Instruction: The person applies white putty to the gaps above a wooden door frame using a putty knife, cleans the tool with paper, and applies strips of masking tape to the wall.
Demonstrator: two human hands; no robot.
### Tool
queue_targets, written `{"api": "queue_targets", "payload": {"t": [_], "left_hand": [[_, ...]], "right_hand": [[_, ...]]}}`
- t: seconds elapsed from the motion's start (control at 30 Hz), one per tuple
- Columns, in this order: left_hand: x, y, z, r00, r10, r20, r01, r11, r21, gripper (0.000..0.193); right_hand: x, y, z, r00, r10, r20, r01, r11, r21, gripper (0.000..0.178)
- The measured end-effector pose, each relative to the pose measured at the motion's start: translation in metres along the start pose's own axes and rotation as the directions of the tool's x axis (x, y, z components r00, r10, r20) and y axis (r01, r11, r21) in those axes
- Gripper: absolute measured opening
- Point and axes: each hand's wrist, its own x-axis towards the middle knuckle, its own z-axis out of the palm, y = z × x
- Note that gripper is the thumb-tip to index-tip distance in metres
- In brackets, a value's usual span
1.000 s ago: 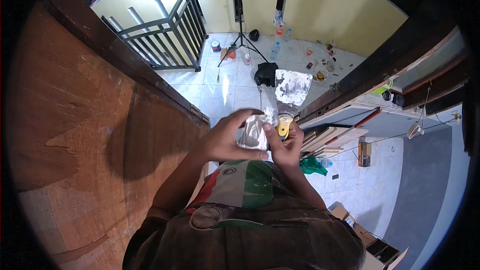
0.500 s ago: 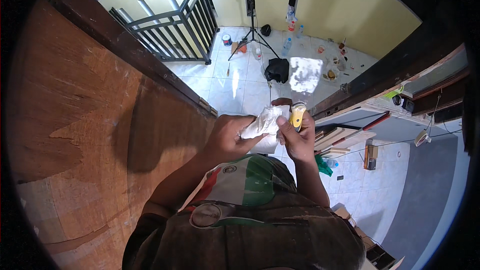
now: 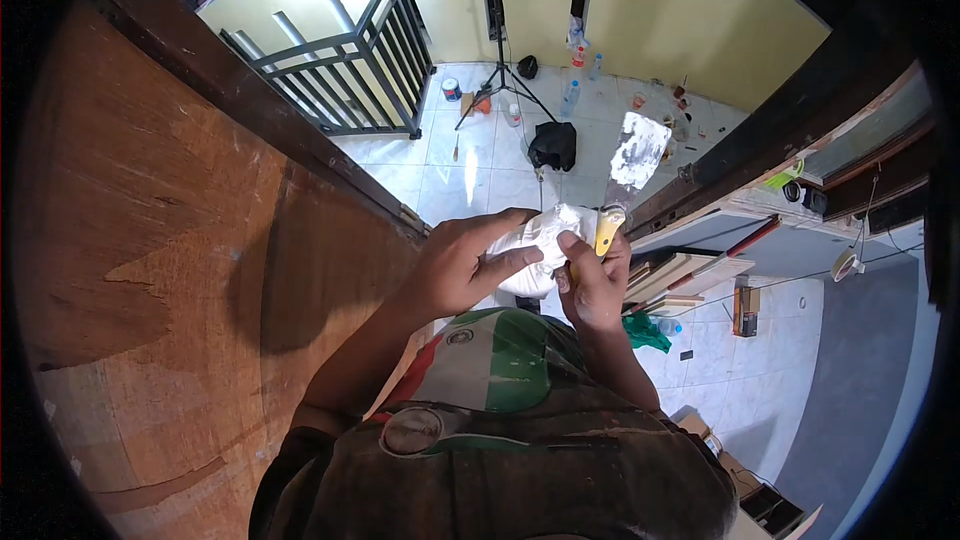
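Note:
My left hand (image 3: 458,265) is wrapped round a crumpled white plastic bag (image 3: 545,238), thumb across its front. What the bag holds is hidden. In my right hand (image 3: 597,290) is a putty knife (image 3: 609,229) with a yellow handle. Its wide blade points up and away to the right, coated with patchy white paste. The right thumb also presses on the bag's right side, so both hands meet at it in front of my chest.
A brown wooden door panel (image 3: 190,300) stands close on my left, a dark door frame (image 3: 740,180) on my right. Beyond are a metal railing (image 3: 365,65), a tripod stand (image 3: 503,70), a black bag (image 3: 553,145) and bottles on the tiles. Wood strips (image 3: 675,275) lie at right.
The putty knife has tilted to the right in my right hand. My left fingers have shifted up and round the bag, and its top is more bunched.

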Motion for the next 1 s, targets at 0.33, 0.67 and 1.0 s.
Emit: {"api": "queue_targets", "payload": {"t": [0.33,0.67,1.0], "left_hand": [[-0.003,-0.008,-0.008,0.999,0.032,-0.033,-0.033,0.999,-0.023,0.024],[-0.011,-0.003,-0.018,0.982,0.151,-0.115,-0.155,0.988,-0.026,0.033],[-0.019,-0.007,-0.013,0.964,-0.077,-0.253,0.027,0.981,-0.193,0.023]], "right_hand": [[0.009,-0.017,0.009,0.991,-0.102,0.092,0.118,0.972,-0.202,0.018],[0.011,0.0,0.023,0.983,-0.164,-0.077,0.164,0.986,-0.009,0.013],[0.005,-0.007,0.048,0.992,-0.128,-0.001,0.128,0.986,0.111,0.013]]}}
